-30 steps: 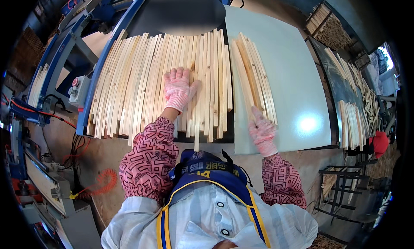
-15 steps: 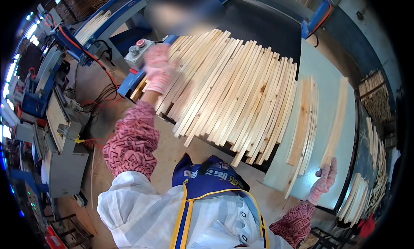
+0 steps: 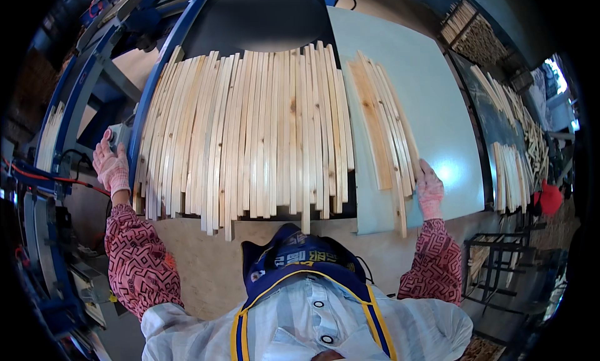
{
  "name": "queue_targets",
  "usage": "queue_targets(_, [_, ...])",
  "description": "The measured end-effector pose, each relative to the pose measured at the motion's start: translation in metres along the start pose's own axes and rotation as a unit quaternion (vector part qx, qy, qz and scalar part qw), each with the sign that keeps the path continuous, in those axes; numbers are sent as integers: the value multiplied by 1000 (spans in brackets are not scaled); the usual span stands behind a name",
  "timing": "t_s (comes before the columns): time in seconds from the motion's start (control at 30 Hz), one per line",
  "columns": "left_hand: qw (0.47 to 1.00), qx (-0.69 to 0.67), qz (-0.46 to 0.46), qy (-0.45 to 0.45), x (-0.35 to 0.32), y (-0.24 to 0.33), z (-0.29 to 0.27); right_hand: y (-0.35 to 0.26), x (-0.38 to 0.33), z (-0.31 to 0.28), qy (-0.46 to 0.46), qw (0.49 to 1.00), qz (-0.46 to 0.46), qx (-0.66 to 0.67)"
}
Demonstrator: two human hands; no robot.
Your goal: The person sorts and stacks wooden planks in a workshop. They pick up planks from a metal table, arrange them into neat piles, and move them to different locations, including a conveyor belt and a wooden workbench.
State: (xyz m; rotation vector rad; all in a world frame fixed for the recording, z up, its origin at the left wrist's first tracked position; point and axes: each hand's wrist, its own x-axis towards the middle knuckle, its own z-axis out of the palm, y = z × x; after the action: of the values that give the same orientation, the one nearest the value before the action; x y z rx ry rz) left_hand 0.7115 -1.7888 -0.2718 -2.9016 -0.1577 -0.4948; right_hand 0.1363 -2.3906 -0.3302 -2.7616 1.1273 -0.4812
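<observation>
A wide row of narrow pale wooden strips [image 3: 262,136] lies side by side on a dark bed in front of me. My left hand [image 3: 111,168], in a pink-and-white glove, reaches past the row's left side to a grey control box [image 3: 121,136] with a red button. Its fingers are apart and lie against the box, holding nothing. On the pale green board [image 3: 444,123] to the right rests a smaller bunch of strips [image 3: 374,120]. My gloved right hand [image 3: 430,191] is closed at the near end of the bunch's outermost wooden strip [image 3: 401,120]; its thumb is partly hidden.
A blue machine rail [image 3: 164,67] borders the row on the left. More strips [image 3: 509,173] lie on a surface at the far right, near a red object [image 3: 550,198]. Below it stands a dark metal frame [image 3: 497,267]. Stacked wood [image 3: 472,33] is at the back right.
The view has turned toward the right. My left hand has gone from above the strips' left side to the control box. My right hand has brought its strip leftward against the small bunch.
</observation>
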Motion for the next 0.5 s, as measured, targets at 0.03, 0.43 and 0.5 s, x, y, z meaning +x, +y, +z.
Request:
queue_targets(0.03, [1000, 2, -7, 10, 2, -5, 3, -2, 2, 3, -12, 1000, -16, 20])
queue_targets(0.43, [753, -437, 485, -86, -326, 317, -184, 64, 76, 79, -3, 971, -220, -98])
queue_targets(0.5, [771, -399, 473, -153, -371, 383, -181, 80, 93, 92, 9, 905, -341, -255])
